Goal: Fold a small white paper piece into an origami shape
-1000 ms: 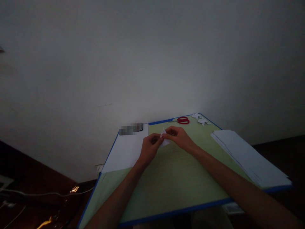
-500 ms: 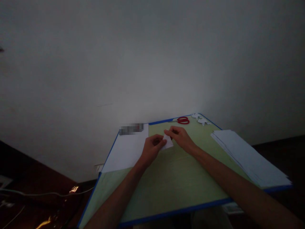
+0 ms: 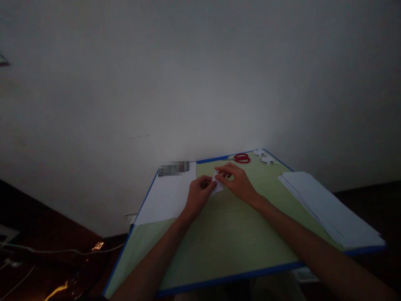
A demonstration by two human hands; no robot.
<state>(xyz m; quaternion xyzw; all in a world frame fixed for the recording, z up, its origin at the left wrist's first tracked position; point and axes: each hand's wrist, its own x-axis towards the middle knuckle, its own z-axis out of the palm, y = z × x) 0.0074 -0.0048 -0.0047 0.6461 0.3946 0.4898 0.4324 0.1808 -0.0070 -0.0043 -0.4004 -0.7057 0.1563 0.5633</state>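
A small folded piece of white paper [image 3: 218,187] is held above the middle of the green table. My left hand [image 3: 199,192] pinches its left side between thumb and fingers. From the right, my right hand [image 3: 235,180] has its thumb and forefinger on the paper's upper part, covering much of it. Beyond my hands, a pair of scissors [image 3: 242,158] with red handles lies near the far edge. Several small folded white paper pieces [image 3: 265,157] sit at the far right corner.
The green table [image 3: 238,234] has a blue rim and stands against a pale wall [image 3: 200,83]. A white sheet [image 3: 169,196] lies at left with a blurred-out object [image 3: 173,168] on it. A stack of white paper [image 3: 326,209] lies along the right edge.
My right hand has shifted its fingers further over the folded paper, so less of it shows. My left hand keeps its pinch in nearly the same place.
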